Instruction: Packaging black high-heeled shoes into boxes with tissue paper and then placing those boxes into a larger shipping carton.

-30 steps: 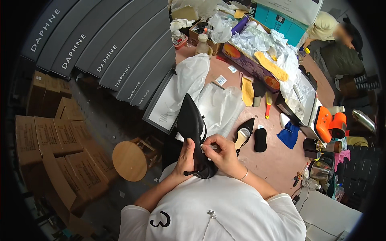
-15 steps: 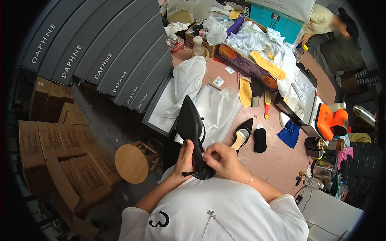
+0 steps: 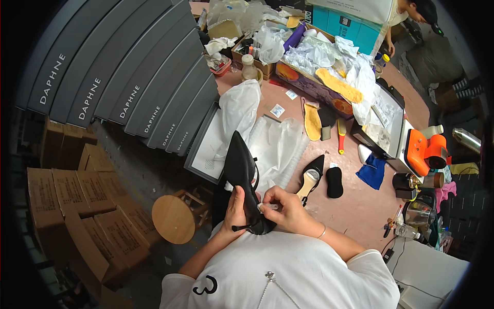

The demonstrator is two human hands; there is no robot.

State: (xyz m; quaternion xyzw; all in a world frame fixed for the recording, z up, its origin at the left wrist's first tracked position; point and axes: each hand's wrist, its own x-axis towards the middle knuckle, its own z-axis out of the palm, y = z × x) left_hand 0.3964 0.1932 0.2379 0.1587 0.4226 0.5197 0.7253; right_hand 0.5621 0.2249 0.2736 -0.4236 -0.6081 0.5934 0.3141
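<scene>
A black pointed-toe heeled shoe [image 3: 240, 167] stands toe-up in front of my chest, its thin heel near my left wrist. Wrapped around its lower part, my left hand [image 3: 235, 211] grips it with the thumb along the side. My right hand [image 3: 286, 210] pinches a small whitish piece [image 3: 268, 206] against the shoe's side, though what that piece is cannot be made out. The matching black shoe [image 3: 312, 177] lies on the table to the right, its pale insole showing. Beside it rests a black oval pad [image 3: 334, 182].
Tall stacked grey shoeboxes [image 3: 123, 67] rise at left, above brown cartons [image 3: 92, 206] and a round wooden stool [image 3: 173, 219]. An open shoebox [image 3: 198, 157] holds white tissue. Farther right lie a red-yellow brush [image 3: 341, 136], blue cloth [image 3: 370, 172] and orange device [image 3: 424, 149]. Another person [image 3: 411, 15] is at far right.
My right fingers, still at the shoe's side, now show the whitish piece more plainly. The view has shifted slightly, and the other person has moved farther up and right.
</scene>
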